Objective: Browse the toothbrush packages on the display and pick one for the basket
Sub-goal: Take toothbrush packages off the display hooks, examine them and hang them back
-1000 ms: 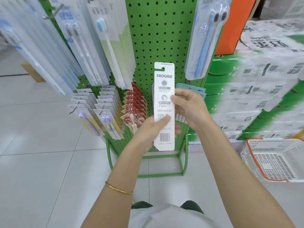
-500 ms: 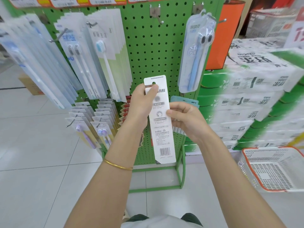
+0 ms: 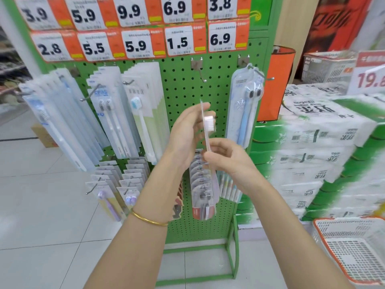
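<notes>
Toothbrush package [image 3: 209, 123]: held upright and edge-on in front of the green pegboard display [image 3: 183, 90], between both hands. Only its thin edge and the white bristles show; the printed face is turned out of sight. Its lower end overlaps the packs hanging behind it, and the two cannot be reliably separated.

Left hand [image 3: 187, 130]: fingers straight and together, laid flat against the package's upper part. The thumb is hidden. A gold bangle [image 3: 149, 220] sits on that wrist.

Right hand [image 3: 227, 157]: fingers curled, pinching the package about mid-length.

Basket [image 3: 352, 253]: white mesh with an orange rim, on the floor at lower right, well apart from the package and cut off by the frame edge.

Stacked tissue packs [image 3: 312, 142], right of the display, are blurred. Price tags [image 3: 135, 44] are legible in the large digits only.
</notes>
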`<state>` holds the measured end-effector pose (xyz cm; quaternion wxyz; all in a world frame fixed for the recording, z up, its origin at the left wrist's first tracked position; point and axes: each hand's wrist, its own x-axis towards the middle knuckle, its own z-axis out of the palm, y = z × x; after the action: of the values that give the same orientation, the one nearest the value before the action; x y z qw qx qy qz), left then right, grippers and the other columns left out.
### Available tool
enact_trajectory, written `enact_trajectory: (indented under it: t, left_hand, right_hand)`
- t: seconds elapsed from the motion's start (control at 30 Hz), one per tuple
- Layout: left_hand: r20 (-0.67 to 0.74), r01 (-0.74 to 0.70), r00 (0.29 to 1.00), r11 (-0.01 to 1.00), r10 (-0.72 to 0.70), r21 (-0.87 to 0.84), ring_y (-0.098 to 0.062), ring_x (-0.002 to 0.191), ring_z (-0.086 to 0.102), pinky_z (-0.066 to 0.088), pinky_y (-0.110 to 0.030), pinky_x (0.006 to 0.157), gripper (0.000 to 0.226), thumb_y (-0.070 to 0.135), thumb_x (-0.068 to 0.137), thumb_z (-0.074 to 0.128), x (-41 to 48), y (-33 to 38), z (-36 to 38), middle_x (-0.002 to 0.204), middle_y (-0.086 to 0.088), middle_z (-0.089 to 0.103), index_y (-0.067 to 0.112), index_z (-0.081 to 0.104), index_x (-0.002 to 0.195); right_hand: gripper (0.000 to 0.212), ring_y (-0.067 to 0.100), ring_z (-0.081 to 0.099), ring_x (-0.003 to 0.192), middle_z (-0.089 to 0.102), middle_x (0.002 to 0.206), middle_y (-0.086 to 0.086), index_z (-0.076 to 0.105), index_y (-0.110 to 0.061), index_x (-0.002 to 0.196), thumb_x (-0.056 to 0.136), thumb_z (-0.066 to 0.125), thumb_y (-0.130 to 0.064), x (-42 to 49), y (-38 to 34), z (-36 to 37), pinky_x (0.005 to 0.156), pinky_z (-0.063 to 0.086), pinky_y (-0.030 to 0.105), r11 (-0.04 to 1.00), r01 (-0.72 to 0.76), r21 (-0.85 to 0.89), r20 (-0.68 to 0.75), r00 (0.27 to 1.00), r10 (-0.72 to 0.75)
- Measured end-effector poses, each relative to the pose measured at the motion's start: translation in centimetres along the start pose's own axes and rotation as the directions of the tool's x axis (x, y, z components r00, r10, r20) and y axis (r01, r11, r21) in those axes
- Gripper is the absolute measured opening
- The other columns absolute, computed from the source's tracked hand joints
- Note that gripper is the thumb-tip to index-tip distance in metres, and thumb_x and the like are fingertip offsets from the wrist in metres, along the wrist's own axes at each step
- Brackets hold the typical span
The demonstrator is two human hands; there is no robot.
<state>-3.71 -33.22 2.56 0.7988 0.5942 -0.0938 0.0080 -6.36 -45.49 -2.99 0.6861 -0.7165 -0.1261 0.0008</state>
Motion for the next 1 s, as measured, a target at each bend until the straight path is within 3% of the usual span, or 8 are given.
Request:
enact_trajectory:
  t: [0.07, 0.13, 0.27, 0.37, 0.53, 0.7, 0.8, 1.0]
  left_hand:
    - [-0.030, -0.039, 0.999, 0.999, 0.039, 0.010, -0.013, 0.082, 0.061, 0.047, -0.029, 0.074, 0.015, 0.020, 0.096, 0.048, 0.2, 0.7, 0.1, 0.091, -0.001, 0.067, 0.015, 0.061, 0.100]
    - [-0.041, -0.081, 0.996, 0.997, 0.081, -0.009, -0.010, 0.077, 0.062, 0.047, -0.027, 0.070, 0.015, 0.020, 0.097, 0.047, 0.3, 1.2, 0.2, 0.087, 0.002, 0.066, 0.015, 0.060, 0.096]
    - [-0.060, -0.145, 0.988, 0.989, 0.145, -0.008, -0.008, 0.072, 0.059, 0.045, -0.027, 0.068, 0.021, 0.023, 0.099, 0.043, 0.4, 1.6, 0.2, 0.086, 0.000, 0.064, 0.009, 0.059, 0.104]
    - [-0.073, -0.159, 0.984, 0.987, 0.161, 0.025, -0.007, 0.073, 0.060, 0.046, -0.028, 0.070, 0.021, 0.025, 0.100, 0.042, 0.6, 1.7, 0.1, 0.088, 0.000, 0.065, 0.011, 0.058, 0.101]
    - [-0.093, -0.148, 0.984, 0.986, 0.154, 0.076, -0.008, 0.075, 0.061, 0.048, -0.035, 0.079, 0.018, 0.022, 0.100, 0.042, 0.9, 1.6, -0.2, 0.085, 0.003, 0.066, 0.016, 0.059, 0.095]
    - [-0.144, -0.122, 0.979, 0.983, 0.142, 0.140, -0.019, 0.108, 0.059, 0.044, -0.043, 0.100, 0.014, 0.027, 0.098, 0.045, 1.5, 1.2, -0.6, 0.118, -0.008, 0.062, 0.019, 0.054, 0.104]
    - [-0.171, -0.117, 0.973, 0.971, 0.154, 0.208, -0.010, 0.117, 0.053, 0.041, -0.037, 0.105, 0.019, 0.027, 0.099, 0.044, 1.9, 0.8, -0.8, 0.123, 0.000, 0.057, 0.017, 0.051, 0.113]
    - [-0.190, -0.084, 0.971, 0.954, 0.143, 0.289, 0.002, 0.110, 0.047, 0.038, -0.024, 0.101, 0.030, 0.029, 0.100, 0.042, 2.6, 0.1, -1.2, 0.111, 0.019, 0.047, 0.016, 0.045, 0.127]
  right_hand:
    - [0.034, -0.005, 0.057, 0.081, 0.061, 0.095, -0.010, 0.056, -0.028, 0.099, 0.075, 0.078, -0.021, 0.2, -1.3, 0.4, 0.071, 0.045, 0.008, 0.991, 0.070, -0.113, -0.179, 0.980, -0.090]
    - [0.038, -0.008, 0.052, 0.077, 0.057, 0.093, -0.013, 0.053, -0.027, 0.099, 0.072, 0.079, -0.024, 0.7, -2.1, 0.7, 0.067, 0.041, 0.006, 0.969, 0.113, -0.222, -0.310, 0.934, -0.180]
    - [0.047, -0.005, 0.052, 0.082, 0.054, 0.094, -0.016, 0.048, -0.025, 0.102, 0.069, 0.079, -0.038, 1.8, -2.8, 1.5, 0.074, 0.043, 0.020, 0.915, 0.083, -0.396, -0.429, 0.864, -0.264]
    - [0.048, 0.009, 0.055, 0.087, 0.056, 0.098, -0.008, 0.044, -0.026, 0.099, 0.070, 0.077, -0.046, 2.2, -2.8, 2.1, 0.075, 0.046, 0.030, 0.877, 0.052, -0.477, -0.459, 0.836, -0.300]
    - [0.050, 0.012, 0.054, 0.085, 0.054, 0.099, -0.005, 0.039, -0.025, 0.097, 0.073, 0.072, -0.052, 3.2, -2.2, 2.7, 0.068, 0.041, 0.030, 0.835, 0.001, -0.550, -0.478, 0.820, -0.316]
    - [0.050, 0.012, 0.048, 0.082, 0.050, 0.096, -0.005, 0.039, -0.022, 0.097, 0.074, 0.071, -0.053, 4.9, -1.8, 3.1, 0.066, 0.036, 0.028, 0.840, -0.007, -0.543, -0.489, 0.816, -0.309]
    - [0.049, 0.017, 0.051, 0.083, 0.051, 0.096, -0.002, 0.040, -0.018, 0.098, 0.076, 0.070, -0.050, 7.0, -1.5, 3.3, 0.063, 0.035, 0.030, 0.851, -0.012, -0.525, -0.497, 0.816, -0.294]
    - [0.052, 0.026, 0.054, 0.090, 0.052, 0.104, 0.007, 0.045, -0.008, 0.108, 0.078, 0.066, -0.046, 10.8, -1.5, 3.4, 0.071, 0.047, 0.039, 0.853, 0.013, -0.522, -0.490, 0.813, -0.313]
